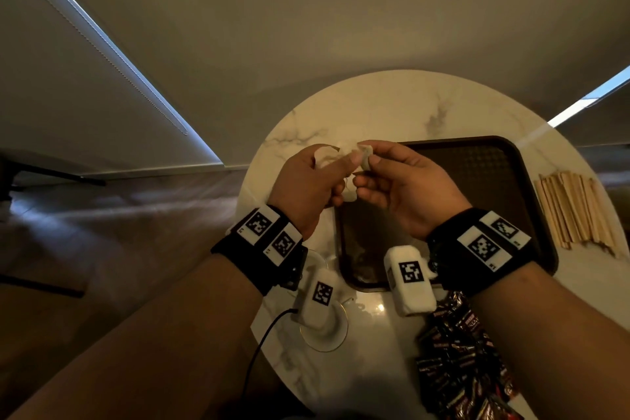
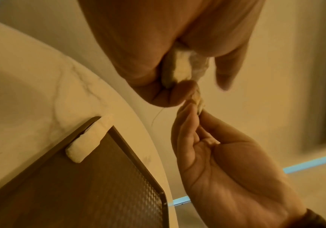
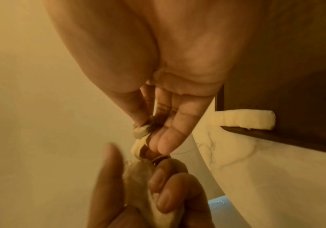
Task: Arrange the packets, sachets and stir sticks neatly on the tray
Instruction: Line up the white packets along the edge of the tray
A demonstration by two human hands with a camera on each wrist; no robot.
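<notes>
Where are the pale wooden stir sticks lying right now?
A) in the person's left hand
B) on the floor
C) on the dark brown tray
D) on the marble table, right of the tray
D: the pale wooden stir sticks lie in a bundle on the round white marble table, just outside the right rim of the dark brown tray.

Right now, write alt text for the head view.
Both hands, left and right, pinch small white sachets above a round marble table. A dark tray lies beneath, stir sticks to its right, dark packets near the right forearm.
</notes>
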